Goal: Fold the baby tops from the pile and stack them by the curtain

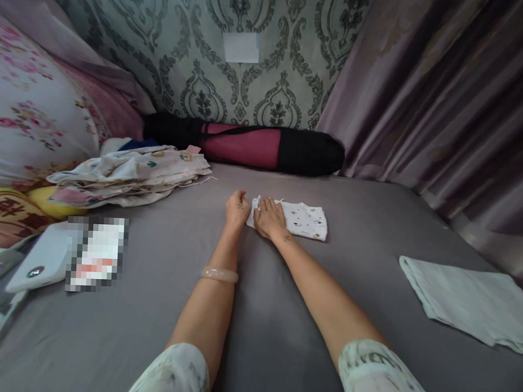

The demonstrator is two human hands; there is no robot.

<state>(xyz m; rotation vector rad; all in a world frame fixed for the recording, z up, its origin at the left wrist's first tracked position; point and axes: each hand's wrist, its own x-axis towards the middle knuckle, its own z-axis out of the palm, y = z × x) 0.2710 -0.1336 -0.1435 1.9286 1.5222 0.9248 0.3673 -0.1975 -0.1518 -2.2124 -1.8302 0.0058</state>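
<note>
A small folded white cloth (pixel 301 220) with tiny printed figures lies on the grey bed sheet (pixel 260 311). My right hand (pixel 269 217) rests flat on the cloth's left end, fingers stretched out and together. My left hand (pixel 237 208) sits just left of the cloth's edge, fingers curled down onto the sheet beside it; whether it pinches the cloth edge is unclear. A pale bangle (pixel 219 274) circles my left wrist.
A pile of patterned cloths (pixel 132 174) lies at the left. A folded pale green cloth (pixel 469 300) lies at the right. A black and maroon rolled bag (pixel 250 143) lies along the wall. Floral pillows (pixel 35 117), white devices (pixel 42 258) at the left; curtain (pixel 443 94) at the right.
</note>
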